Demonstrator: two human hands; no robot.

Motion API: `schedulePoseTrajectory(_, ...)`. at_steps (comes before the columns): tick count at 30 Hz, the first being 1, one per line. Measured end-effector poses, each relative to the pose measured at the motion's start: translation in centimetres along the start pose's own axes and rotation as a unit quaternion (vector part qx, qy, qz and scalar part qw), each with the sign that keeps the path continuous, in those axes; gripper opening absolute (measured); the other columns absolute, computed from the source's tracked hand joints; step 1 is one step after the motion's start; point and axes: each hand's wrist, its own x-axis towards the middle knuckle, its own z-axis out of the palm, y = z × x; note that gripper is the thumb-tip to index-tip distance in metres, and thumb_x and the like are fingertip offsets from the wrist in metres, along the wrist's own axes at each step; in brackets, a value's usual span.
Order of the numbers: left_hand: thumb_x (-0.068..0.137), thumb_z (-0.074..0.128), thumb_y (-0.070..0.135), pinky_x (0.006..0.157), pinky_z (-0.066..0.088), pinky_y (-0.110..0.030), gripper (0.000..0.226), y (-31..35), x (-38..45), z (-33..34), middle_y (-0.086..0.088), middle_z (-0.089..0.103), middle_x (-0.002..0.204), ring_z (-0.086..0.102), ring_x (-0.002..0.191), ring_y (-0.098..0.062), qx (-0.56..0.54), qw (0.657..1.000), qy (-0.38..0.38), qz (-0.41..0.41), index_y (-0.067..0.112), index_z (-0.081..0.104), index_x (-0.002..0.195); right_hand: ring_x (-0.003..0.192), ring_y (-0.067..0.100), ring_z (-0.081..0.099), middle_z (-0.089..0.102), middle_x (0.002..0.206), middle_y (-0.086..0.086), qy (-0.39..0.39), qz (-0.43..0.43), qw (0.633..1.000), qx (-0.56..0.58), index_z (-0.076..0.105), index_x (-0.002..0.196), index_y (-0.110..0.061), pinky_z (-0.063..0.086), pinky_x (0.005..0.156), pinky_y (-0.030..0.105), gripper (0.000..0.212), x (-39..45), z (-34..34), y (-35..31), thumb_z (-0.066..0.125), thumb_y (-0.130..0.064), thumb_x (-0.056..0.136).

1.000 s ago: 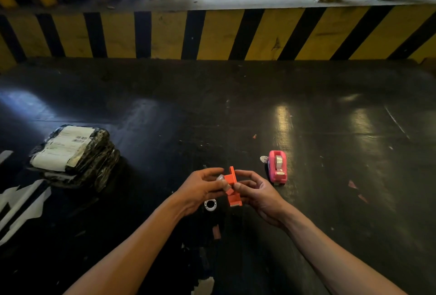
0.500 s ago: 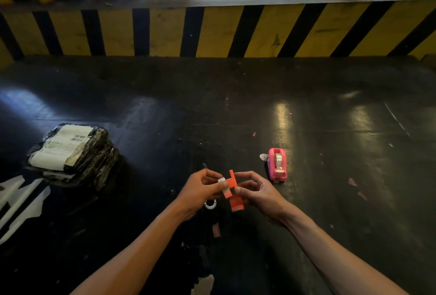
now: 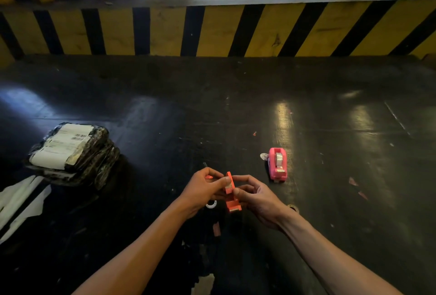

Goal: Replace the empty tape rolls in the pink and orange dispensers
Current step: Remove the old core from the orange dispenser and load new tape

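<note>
The orange dispenser (image 3: pixel 231 194) is held upright between both hands above the dark floor. My left hand (image 3: pixel 204 190) pinches its upper part, where a pale tape roll shows at my fingertips. My right hand (image 3: pixel 256 196) grips its right side and lower half. The pink dispenser (image 3: pixel 277 166) stands on the floor to the right of my hands, with a grey roll of tape inside it. A small white empty roll core (image 3: pixel 211 205) lies on the floor just below my left hand.
A black wrapped parcel (image 3: pixel 73 153) with white labels lies at the left. White paper scraps (image 3: pixel 21 202) lie at the far left edge. A yellow and black striped kerb (image 3: pixel 212 32) runs across the back. Small red scraps (image 3: pixel 354 182) dot the floor.
The orange dispenser has turned more upright between my hands. My left fingers have shifted onto its upper part. The pink dispenser has not moved.
</note>
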Motion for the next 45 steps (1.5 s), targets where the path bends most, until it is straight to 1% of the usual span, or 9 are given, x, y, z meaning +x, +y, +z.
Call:
schedulePoseTrajectory(5, 0.094, 0.064, 0.038, 0.073, 0.06, -0.032, 0.028, -0.2, 0.7, 0.1, -0.007, 0.075, 0.101, 0.077, 0.084, -0.016, 0.077, 0.997, 0.006, -0.025, 0.014, 0.061, 0.11, 0.115, 0.04, 0.065, 0.064, 0.127, 0.025, -0.006, 0.038, 0.999, 0.019, 0.063, 0.128, -0.017, 0.054, 0.096, 0.054, 0.053, 0.0, -0.7, 0.7, 0.082, -0.019, 0.079)
schedulePoseTrajectory(10, 0.097, 0.061, 0.03, 0.074, 0.052, -0.025, 0.021, -2.3, 3.6, -2.1, -0.001, 0.067, 0.108, 0.066, 0.091, -0.01, 0.232, 0.957, 0.167, 0.05, 0.02, 0.061, 0.116, 0.117, 0.042, 0.064, 0.063, 0.13, 0.026, 0.02, 0.046, 0.995, 0.091, 0.06, 0.131, -0.014, 0.056, 0.091, 0.051, 0.053, 0.1, -1.9, 0.9, 0.078, -0.009, 0.082)
schedulePoseTrajectory(15, 0.096, 0.063, 0.028, 0.102, 0.048, -0.041, 0.059, -4.6, 6.2, -3.5, -0.016, 0.045, 0.142, 0.053, 0.122, -0.029, 0.387, 0.915, 0.113, -0.026, 0.023, 0.037, 0.149, 0.114, 0.039, 0.066, 0.065, 0.128, 0.024, 0.045, 0.044, 0.993, 0.103, 0.058, 0.132, -0.013, 0.06, 0.08, 0.043, 0.052, -0.2, -2.5, 0.3, 0.074, -0.006, 0.083)
schedulePoseTrajectory(20, 0.096, 0.063, 0.03, 0.105, 0.046, -0.051, 0.067, -4.5, 7.1, -2.8, -0.019, 0.042, 0.147, 0.048, 0.129, -0.035, 0.468, 0.878, 0.085, -0.044, 0.03, 0.03, 0.154, 0.115, 0.038, 0.066, 0.066, 0.127, 0.022, 0.051, 0.048, 0.993, 0.095, 0.06, 0.131, -0.016, 0.058, 0.087, 0.048, 0.052, -0.6, -2.9, 0.1, 0.077, -0.007, 0.082)
schedulePoseTrajectory(26, 0.092, 0.068, 0.019, 0.096, 0.055, -0.046, 0.066, -2.4, 5.7, -1.4, -0.012, 0.056, 0.135, 0.063, 0.113, -0.026, 0.24, 0.965, 0.104, -0.033, 0.025, 0.036, 0.15, 0.115, 0.04, 0.066, 0.069, 0.123, 0.022, 0.065, 0.018, 0.993, 0.095, 0.06, 0.131, -0.022, 0.058, 0.086, 0.047, 0.06, -1.0, -3.1, 0.8, 0.085, -0.014, 0.077)
schedulePoseTrajectory(29, 0.091, 0.069, 0.021, 0.09, 0.059, -0.046, 0.051, -0.6, 4.1, -0.4, -0.009, 0.064, 0.119, 0.069, 0.103, -0.024, 0.091, 0.995, 0.014, -0.049, 0.03, 0.052, 0.138, 0.111, 0.038, 0.068, 0.071, 0.12, 0.021, 0.066, 0.017, 0.992, 0.108, 0.063, 0.128, -0.032, 0.059, 0.081, 0.043, 0.067, -0.8, -2.9, 0.7, 0.093, -0.019, 0.069)
schedulePoseTrajectory(32, 0.091, 0.069, 0.02, 0.091, 0.059, -0.045, 0.046, 0.5, 2.6, 0.4, -0.013, 0.064, 0.125, 0.07, 0.107, -0.026, -0.014, 0.995, -0.057, -0.078, 0.027, 0.056, 0.134, 0.115, 0.039, 0.066, 0.07, 0.122, 0.018, 0.046, 0.022, 0.993, 0.102, 0.065, 0.126, -0.035, 0.057, 0.088, 0.049, 0.063, -0.5, -2.5, 0.4, 0.091, -0.019, 0.071)
schedulePoseTrajectory(36, 0.092, 0.067, 0.021, 0.078, 0.06, -0.037, 0.044, 0.8, 1.3, 0.5, -0.014, 0.065, 0.125, 0.071, 0.105, -0.027, -0.062, 0.992, -0.057, -0.091, 0.024, 0.056, 0.135, 0.118, 0.04, 0.064, 0.069, 0.125, 0.019, 0.032, 0.02, 0.994, 0.099, 0.062, 0.13, -0.035, 0.057, 0.089, 0.048, 0.061, -0.2, -2.0, 0.4, 0.088, -0.02, 0.077)
schedulePoseTrajectory(45, 0.091, 0.069, 0.018, 0.095, 0.057, -0.049, 0.041, -0.4, 0.5, 0.1, -0.014, 0.067, 0.122, 0.071, 0.106, -0.03, -0.09, 0.988, -0.035, -0.118, 0.023, 0.059, 0.13, 0.116, 0.041, 0.065, 0.067, 0.127, 0.021, 0.01, 0.041, 0.996, 0.076, 0.063, 0.13, -0.032, 0.056, 0.091, 0.051, 0.062, -0.4, -1.5, 0.9, 0.089, -0.022, 0.074)
